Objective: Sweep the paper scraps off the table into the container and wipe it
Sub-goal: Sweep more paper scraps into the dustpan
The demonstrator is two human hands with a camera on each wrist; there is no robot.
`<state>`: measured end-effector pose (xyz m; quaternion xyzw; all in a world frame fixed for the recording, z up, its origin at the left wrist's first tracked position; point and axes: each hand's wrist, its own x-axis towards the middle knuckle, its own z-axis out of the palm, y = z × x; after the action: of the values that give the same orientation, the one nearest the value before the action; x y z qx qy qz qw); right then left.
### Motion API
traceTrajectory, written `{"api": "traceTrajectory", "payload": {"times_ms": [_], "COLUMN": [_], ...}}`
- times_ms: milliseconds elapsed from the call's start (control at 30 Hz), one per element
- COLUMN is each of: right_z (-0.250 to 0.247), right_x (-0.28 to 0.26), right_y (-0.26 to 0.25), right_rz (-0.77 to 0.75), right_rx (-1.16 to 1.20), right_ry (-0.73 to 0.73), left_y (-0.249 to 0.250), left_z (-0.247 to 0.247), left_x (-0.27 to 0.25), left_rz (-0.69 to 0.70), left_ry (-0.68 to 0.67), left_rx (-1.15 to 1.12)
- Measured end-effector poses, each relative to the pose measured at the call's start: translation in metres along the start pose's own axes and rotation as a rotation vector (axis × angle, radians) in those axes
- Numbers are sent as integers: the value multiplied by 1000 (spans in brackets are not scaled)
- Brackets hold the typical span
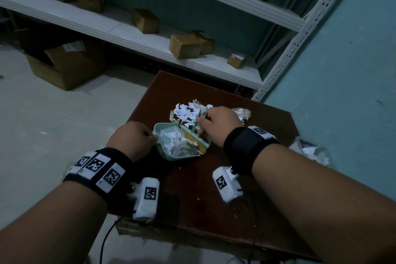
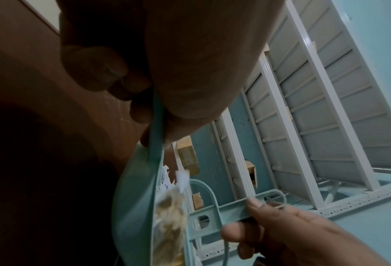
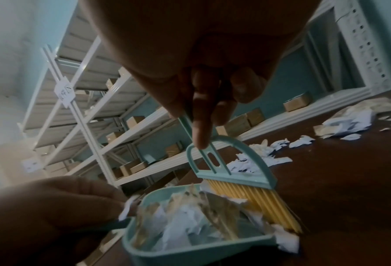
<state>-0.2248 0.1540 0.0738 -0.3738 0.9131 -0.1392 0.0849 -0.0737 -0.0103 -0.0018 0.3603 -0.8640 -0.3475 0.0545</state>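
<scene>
My left hand pinches the pan handle; my right hand holds the brush at the pan's mouth; scraps beyond the pan on the surface look featherlight, flyaway; I'd sweep gently.

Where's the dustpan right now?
In the head view the dustpan sits mid-table, its handle pinched by the left hand, with the brush in the right hand at its mouth.

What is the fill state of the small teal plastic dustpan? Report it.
Partly full: white and tan paper scraps lie heaped inside the small teal plastic dustpan, reaching about its rim.
</scene>
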Motion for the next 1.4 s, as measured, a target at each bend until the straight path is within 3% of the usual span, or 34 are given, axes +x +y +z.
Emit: {"api": "traceTrajectory", "payload": {"times_ms": [167,267,400,600,867,1100,1400], "right_z": [-6,-15,-19,-9,1,-55,-104], "right_x": [-15,-16,-6,-2,-6,12,14], "right_y": [-15,-13,8,31,4,-7,16], "right_rz": [-64,-78,10,152,99,41,39], "right_rx": [24,3,-70,-183,172,82,-128], "right_ry": [1,77,127,71,35,115,172], "left_y": [0,0,-5,-7,0,3,16], "left_z": [-3,-3,-3,-4,3,5,5], "left_x": [-4,-5,-5,-7,-12,-16,-29], "left_rz": [3,4,-1,7,10,2,-34], "left_ry": [-16,-20,-49,-58,-65,-40,-67], "left_rx": [-12,6,21,31,42,-65,-272]}}
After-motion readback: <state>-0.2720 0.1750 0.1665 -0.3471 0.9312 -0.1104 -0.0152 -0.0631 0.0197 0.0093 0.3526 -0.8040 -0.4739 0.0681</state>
